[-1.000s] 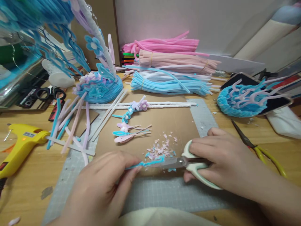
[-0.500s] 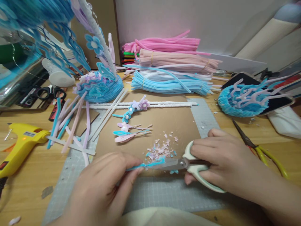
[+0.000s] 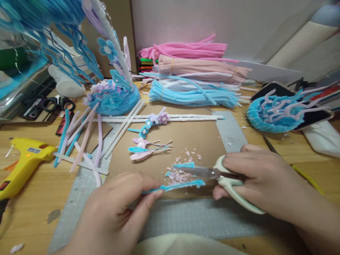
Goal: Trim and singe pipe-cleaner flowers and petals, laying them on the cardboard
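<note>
Between thumb and forefinger, my left hand (image 3: 124, 209) pinches a blue pipe cleaner (image 3: 183, 185) whose free end points right, its fuzz trimmed thin along part of its length. My right hand (image 3: 255, 177) grips scissors (image 3: 221, 175) with pale green handles. Their blades look closed and sit just above and apart from the pipe cleaner. A blue tuft of fuzz (image 3: 186, 165) lies along the blades. Beneath them is a heap of pink and blue clippings (image 3: 183, 174) on a brown board (image 3: 207, 138). Small petal pieces (image 3: 140, 154) and a flower sprig (image 3: 150, 125) lie farther back.
A yellow glue gun (image 3: 29, 159) is at left beside loose pipe cleaner strips (image 3: 77, 138). Bundles of pipe cleaners (image 3: 193, 94) are stacked at the back. Yellow-handled pliers (image 3: 305, 177) lie partly behind my right hand. A blue fuzzy piece (image 3: 276, 113) rests on a phone at right.
The scissors have come off the pipe cleaner and shifted up and right, with a blue tuft at the blades. My left hand has stayed nearly still.
</note>
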Demonstrator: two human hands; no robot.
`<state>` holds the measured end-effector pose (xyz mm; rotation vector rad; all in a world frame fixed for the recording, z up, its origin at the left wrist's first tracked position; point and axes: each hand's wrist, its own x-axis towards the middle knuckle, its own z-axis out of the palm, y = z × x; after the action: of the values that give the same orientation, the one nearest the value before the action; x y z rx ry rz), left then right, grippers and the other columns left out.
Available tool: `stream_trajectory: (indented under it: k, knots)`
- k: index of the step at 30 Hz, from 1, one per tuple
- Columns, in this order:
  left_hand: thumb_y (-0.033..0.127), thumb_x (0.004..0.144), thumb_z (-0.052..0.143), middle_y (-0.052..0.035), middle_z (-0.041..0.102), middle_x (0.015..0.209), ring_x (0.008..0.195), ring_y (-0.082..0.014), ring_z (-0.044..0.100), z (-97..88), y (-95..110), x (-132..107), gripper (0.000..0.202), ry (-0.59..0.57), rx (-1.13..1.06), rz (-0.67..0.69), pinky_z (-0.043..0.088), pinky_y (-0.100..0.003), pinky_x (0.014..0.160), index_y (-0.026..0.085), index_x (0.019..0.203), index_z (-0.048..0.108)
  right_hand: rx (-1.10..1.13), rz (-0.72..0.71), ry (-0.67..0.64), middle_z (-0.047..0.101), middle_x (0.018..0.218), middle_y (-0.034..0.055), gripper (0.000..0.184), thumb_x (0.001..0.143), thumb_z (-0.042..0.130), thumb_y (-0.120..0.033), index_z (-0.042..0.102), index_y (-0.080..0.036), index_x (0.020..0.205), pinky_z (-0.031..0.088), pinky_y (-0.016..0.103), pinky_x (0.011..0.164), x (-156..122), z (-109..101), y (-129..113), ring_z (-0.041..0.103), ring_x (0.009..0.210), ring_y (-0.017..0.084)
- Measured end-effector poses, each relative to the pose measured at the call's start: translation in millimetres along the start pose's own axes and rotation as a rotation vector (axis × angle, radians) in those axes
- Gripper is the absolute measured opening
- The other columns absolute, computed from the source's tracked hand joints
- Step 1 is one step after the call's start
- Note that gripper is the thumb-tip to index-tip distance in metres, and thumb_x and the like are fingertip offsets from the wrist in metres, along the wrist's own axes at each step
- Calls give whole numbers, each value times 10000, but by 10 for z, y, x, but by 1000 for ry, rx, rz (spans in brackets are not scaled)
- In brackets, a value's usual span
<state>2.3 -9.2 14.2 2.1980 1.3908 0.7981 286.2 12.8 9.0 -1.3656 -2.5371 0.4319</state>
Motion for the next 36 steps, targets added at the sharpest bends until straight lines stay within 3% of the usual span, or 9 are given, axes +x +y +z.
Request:
stream_trajectory:
  k: [3, 6, 12, 19, 36]
  knots:
    - [204, 866, 621, 118, 720, 676, 593, -51, 677, -5, -10, -2, 110, 8, 12, 13, 496, -98, 550, 291, 828, 678, -94, 25, 70, 531, 519, -47, 491, 844, 636, -625, 525, -223, 584, 248, 315, 602, 9, -24, 71, 488, 517, 137]
    - [200, 879, 608, 106, 721, 703, 619, -61, 680, -17, -28, -12, 112, 6, 23, 21, 508, -115, 570, 290, 858, 671, -158, 23, 86, 547, 540, -44, 458, 848, 633, -620, 531, -235, 620, 259, 324, 631, 7, -57, 112, 473, 523, 151]
    - [200, 907, 593, 91, 718, 748, 659, -78, 678, -30, -60, -49, 107, 11, 73, 38, 515, -149, 603, 294, 930, 639, -185, -1, -27, 618, 722, -24, 441, 751, 741, -609, 525, -225, 724, 271, 330, 694, 1, -124, 106, 578, 705, 187]
    - [213, 906, 602, 103, 715, 777, 684, -76, 673, -13, -90, -87, 118, 29, 100, 21, 507, -150, 622, 309, 970, 627, -130, 4, -54, 604, 684, -54, 397, 736, 799, -501, 526, -214, 709, 269, 322, 698, 15, -89, 84, 584, 691, 163]
    - [227, 910, 600, 112, 717, 826, 725, -78, 672, -23, -134, -137, 141, 67, 95, 16, 487, -158, 667, 331, 1005, 616, -137, 31, -108, 619, 701, -34, 369, 772, 768, -500, 543, -213, 717, 266, 334, 699, 17, -94, 89, 560, 667, 154]
